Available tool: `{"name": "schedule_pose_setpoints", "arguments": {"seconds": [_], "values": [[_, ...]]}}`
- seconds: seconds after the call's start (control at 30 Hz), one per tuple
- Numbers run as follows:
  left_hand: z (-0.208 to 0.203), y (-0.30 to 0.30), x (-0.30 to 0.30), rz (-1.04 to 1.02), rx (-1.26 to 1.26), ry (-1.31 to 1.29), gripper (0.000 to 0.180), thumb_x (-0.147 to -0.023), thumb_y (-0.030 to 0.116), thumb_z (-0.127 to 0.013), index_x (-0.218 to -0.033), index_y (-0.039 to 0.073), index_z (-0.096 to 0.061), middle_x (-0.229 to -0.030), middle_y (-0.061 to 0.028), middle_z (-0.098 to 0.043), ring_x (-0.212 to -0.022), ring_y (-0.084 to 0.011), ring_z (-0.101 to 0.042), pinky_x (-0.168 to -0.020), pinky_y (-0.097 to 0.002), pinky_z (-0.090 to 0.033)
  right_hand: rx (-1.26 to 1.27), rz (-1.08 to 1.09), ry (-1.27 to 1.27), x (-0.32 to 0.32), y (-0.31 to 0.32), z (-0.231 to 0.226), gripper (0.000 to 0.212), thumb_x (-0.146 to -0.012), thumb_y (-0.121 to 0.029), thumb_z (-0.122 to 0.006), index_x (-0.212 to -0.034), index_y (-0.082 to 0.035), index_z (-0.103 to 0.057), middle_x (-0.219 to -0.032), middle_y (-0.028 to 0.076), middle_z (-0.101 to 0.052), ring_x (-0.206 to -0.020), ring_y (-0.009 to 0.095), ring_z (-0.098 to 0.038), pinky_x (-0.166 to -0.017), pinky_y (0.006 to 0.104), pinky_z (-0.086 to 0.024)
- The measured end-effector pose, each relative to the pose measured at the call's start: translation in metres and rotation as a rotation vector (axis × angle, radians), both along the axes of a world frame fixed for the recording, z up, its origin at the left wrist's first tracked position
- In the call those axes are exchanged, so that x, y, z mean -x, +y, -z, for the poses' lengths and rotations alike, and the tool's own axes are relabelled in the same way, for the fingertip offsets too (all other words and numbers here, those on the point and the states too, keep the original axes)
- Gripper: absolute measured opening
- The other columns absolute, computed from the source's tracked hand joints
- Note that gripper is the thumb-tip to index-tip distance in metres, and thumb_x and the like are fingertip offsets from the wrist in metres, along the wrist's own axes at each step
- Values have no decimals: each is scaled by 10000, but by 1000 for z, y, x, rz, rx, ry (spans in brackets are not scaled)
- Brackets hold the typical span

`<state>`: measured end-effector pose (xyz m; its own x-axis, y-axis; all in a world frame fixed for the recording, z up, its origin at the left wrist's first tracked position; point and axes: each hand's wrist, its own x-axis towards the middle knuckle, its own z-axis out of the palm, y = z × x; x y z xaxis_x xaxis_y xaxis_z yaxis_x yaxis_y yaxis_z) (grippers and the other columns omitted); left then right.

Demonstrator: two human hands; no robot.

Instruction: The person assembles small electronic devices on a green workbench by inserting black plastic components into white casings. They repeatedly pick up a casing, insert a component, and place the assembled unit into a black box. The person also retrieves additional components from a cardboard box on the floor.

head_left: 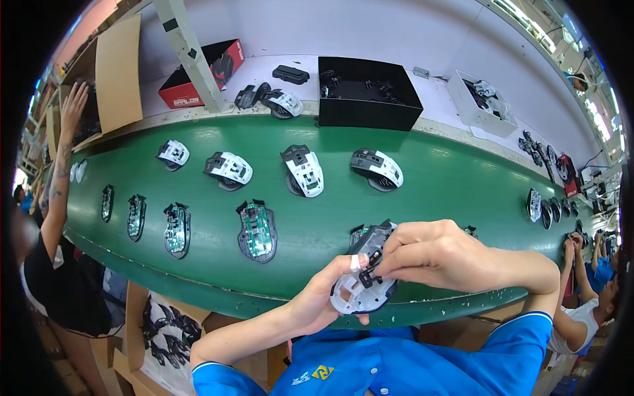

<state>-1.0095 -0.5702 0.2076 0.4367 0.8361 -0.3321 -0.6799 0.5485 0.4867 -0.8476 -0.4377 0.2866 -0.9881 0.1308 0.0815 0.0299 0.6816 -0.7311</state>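
My left hand (314, 297) grips a white and black computer mouse shell (350, 298), its inner side facing up, with tape around the thumb. Over the shell, my right hand (432, 254) is closed in a pinch at a small black plastic part (367, 276); the fingertips hide some of it. Partly covered behind the shell lies a mouse base with a green circuit board (358, 234). Further left on the bench rests another mouse base (257, 231). White and black mouse shells (304, 173) stand in a row beyond.
The green bench (317, 264) curves across. Along its back stand a black box (370, 117) of small dark parts, a white box (479, 105) and a red box (181, 96). At left, a person reaches into a cardboard carton (119, 69). Other people work at right. Below is a carton of black parts (168, 333).
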Motion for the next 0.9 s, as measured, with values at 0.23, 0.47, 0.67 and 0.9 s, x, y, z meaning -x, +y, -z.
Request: {"name": "schedule_pose_setpoints", "arguments": {"seconds": [0.23,0.47,0.67,0.9], "values": [[-24,-11,-10,36,-99,264,428,-876,341,-494,-1156,18,-496,-971,-72,-558,-816,-122,-556,-622,-269,-491,-547,-144,50,-19,-15,-12,187,-661,-107,-640,-848,-94,-646,-856,13,-549,-750,149,-535,-494,253,-467],[-41,-4,-4,39,-223,508,389,-826,88,-504,-1198,-19,-460,-979,-29,-551,-874,-73,-518,-711,-237,-469,-812,-77,88,-24,-36,-24,206,-681,-139,-612,-879,-81,-626,-898,18,-489,-801,153,-501,-548,248,-473],[-30,-8,-11,-82,-308,517,329,-852,100,-530,-1164,0,-493,-964,-20,-567,-840,-61,-527,-656,-229,-477,-615,44,43,-26,-42,-27,325,-660,-139,-698,-968,-70,-623,-996,49,-509,-845,212,-496,-610,300,-488],[-34,-8,-13,-219,-352,747,267,-855,73,-569,-1106,-11,-537,-849,-16,-573,-689,-33,-490,-564,-223,-431,-205,451,70,-22,-46,-14,538,-704,-162,-751,-1163,-31,-503,-1014,133,-535,-829,275,-604,-683,353,-516]]}}
